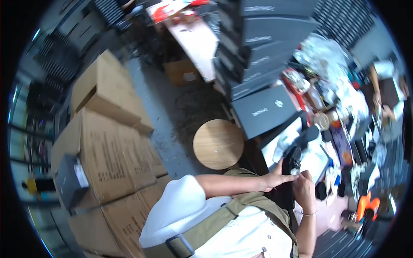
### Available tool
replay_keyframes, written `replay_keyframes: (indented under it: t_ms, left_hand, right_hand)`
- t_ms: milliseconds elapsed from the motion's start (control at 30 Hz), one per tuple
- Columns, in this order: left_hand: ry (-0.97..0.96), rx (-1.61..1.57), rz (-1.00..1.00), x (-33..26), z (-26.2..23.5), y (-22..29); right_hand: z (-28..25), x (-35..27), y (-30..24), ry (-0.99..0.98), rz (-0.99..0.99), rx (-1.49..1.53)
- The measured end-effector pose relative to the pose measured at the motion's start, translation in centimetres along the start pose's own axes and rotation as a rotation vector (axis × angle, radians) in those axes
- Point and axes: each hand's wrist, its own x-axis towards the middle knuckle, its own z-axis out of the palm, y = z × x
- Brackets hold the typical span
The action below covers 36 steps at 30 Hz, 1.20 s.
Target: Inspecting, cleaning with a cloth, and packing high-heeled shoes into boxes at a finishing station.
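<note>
A black shoe (292,160) with a glossy top is held upright in front of my body. My left hand (275,178) is closed around its side, thumb toward the right. Against the shoe's right side, my right hand (304,189) has its fingers curled in. A small white spot shows between the two hands, too blurred to name, and what the right fingers grip is hidden. Just beyond lies white paper (282,142) on the table, with a dark rounded object (309,134) on it that I cannot make out.
Dark shoeboxes (266,112) are stacked at the table's far side. A round wooden stool (218,144) stands left of the table. Large cardboard cartons (116,159) fill the left. Plastic wrap (322,53) and clutter cover the right side. Another person's arm (375,88) shows at far right.
</note>
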Motion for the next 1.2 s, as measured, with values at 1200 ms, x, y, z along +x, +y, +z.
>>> replay_keyframes:
  t_ms: [1200]
  left_hand:
    - [-0.394,0.333,0.114,1.3,4.1,4.9]
  right_hand:
    - [1.0,-1.6,4.3,0.364,0.358,0.965]
